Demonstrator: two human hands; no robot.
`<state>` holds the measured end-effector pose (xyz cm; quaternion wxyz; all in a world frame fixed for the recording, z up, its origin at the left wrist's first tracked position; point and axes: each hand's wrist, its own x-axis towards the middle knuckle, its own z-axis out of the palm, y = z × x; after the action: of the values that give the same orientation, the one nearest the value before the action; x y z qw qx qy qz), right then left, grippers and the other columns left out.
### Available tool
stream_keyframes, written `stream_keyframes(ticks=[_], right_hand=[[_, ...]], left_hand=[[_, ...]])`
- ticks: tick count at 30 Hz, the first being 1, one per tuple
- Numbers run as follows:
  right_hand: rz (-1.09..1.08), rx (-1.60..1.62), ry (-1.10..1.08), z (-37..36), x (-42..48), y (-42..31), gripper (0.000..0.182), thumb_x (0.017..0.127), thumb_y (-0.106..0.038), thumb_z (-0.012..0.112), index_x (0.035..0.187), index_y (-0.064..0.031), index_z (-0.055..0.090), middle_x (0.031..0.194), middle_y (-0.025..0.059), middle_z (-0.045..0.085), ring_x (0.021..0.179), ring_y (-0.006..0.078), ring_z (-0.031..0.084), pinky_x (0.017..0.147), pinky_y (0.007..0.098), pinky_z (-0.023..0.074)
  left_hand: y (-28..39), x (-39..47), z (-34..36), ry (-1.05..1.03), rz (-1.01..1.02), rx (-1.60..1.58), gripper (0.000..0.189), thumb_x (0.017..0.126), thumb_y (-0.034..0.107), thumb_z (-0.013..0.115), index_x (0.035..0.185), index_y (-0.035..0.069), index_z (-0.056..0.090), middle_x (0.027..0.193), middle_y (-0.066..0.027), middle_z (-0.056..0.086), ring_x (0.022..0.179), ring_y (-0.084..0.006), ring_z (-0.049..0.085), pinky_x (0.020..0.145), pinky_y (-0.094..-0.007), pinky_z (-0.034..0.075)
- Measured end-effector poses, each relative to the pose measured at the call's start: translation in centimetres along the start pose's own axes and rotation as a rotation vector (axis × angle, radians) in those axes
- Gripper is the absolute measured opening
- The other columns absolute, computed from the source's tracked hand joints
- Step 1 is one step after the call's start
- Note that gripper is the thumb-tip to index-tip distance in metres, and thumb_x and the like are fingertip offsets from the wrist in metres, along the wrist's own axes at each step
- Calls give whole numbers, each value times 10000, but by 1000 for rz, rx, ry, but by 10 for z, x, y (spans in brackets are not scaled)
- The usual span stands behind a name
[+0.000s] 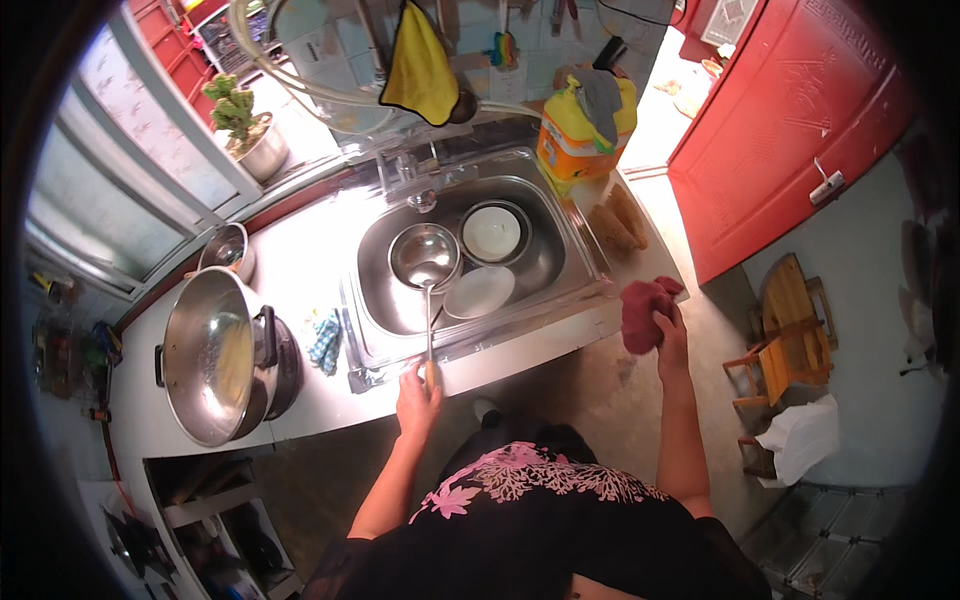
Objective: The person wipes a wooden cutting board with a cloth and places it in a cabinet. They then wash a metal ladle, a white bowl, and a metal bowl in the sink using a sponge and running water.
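My left hand is at the counter's front edge, closed around the wooden handle of a metal ladle. The ladle's large round bowl rests over the left part of a stainless steel sink. My right hand, off the sink's right front corner, grips a bunched dark red cloth. Inside the sink, a white bowl sits in a metal basin, and an oval whitish dish lies in front of it. What lies under the ladle bowl is mostly hidden.
A large steel wok stands tilted on the left counter, with a small metal pot behind it. A blue checked cloth lies left of the sink. A yellow-orange jug and a brown sponge-like piece are at right, near a red door.
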<state>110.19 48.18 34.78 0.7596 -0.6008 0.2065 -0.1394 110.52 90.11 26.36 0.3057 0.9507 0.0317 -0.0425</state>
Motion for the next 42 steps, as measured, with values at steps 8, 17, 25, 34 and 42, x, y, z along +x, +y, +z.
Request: stream_keyframes(ticks=[8, 17, 25, 34, 42], right_hand=[[-98, -257, 36, 3, 77, 55, 354, 795, -43, 536, 1142, 15, 490, 1069, 102, 549, 982, 164, 522, 852, 268, 414], [-350, -939, 145, 13, 226, 54, 389, 748, -98, 569, 1115, 18, 514, 1048, 139, 552, 949, 213, 534, 822, 300, 429], [-286, -1218, -33, 18, 296, 66, 551, 709, -139, 564, 1209, 24, 400, 1174, 198, 454, 1120, 329, 424, 930, 393, 372], [-706, -949, -145, 82, 291, 24, 373, 800, -115, 523, 1149, 1, 464, 1180, 169, 476, 1078, 335, 453, 922, 382, 365], [-864, -825, -726, 249, 275, 29, 413, 760, -83, 546, 1158, -28, 454, 1202, 151, 455, 1104, 321, 434, 930, 379, 355]], left_hand=[[-3, 2, 12, -25, -147, -97, 552, 687, 27, 492, 1222, 14, 356, 1108, -224, 464, 1011, -378, 475, 831, -410, 406], [15, 8, -1, 90, -367, -109, 283, 817, 204, 542, 1064, 69, 511, 913, -169, 583, 821, -336, 567, 707, -398, 437], [49, 5, 4, 283, -434, -226, 313, 819, 274, 546, 1074, 92, 536, 864, -160, 606, 787, -317, 593, 682, -379, 450], [90, 5, 7, 323, -573, -185, 310, 828, 314, 530, 1053, 103, 560, 858, -163, 611, 798, -319, 597, 674, -366, 458], [100, -2, 11, 402, -660, -267, 304, 812, 321, 557, 1029, 109, 579, 827, -145, 621, 760, -294, 610, 652, -350, 461]])
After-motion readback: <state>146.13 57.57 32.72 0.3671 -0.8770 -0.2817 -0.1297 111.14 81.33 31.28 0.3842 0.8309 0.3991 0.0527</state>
